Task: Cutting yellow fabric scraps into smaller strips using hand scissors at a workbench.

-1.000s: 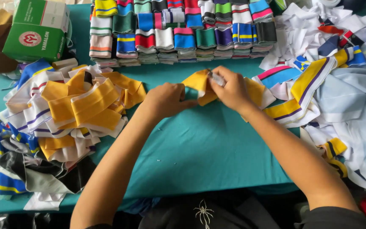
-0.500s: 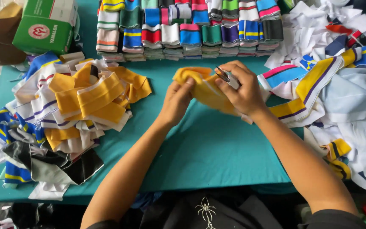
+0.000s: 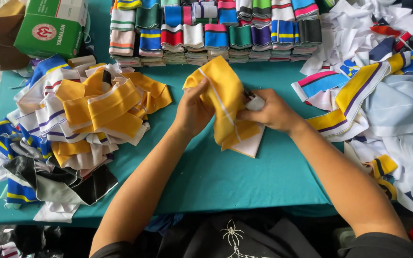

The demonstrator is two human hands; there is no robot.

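My left hand [image 3: 193, 111] pinches the upper edge of a yellow knit fabric piece [image 3: 225, 102] with a thin white stripe, lifted off the teal table [image 3: 225, 177]. My right hand [image 3: 274, 113] grips the same piece from the right side and also holds a small white tool [image 3: 254, 102] between its fingers; I cannot tell what kind of tool it is. The fabric hangs folded between both hands, and a white underside shows at its lower corner.
A heap of yellow, white and blue striped fabric pieces [image 3: 72, 129] lies at left. Rows of folded striped collars [image 3: 216, 31] line the far edge. A pile of white and pale blue cloth [image 3: 388, 95] fills the right. A green box [image 3: 51, 26] stands far left.
Both hands have lifted the yellow piece up and turned it, so it now stands more upright between them. The camera view has shifted slightly downward.
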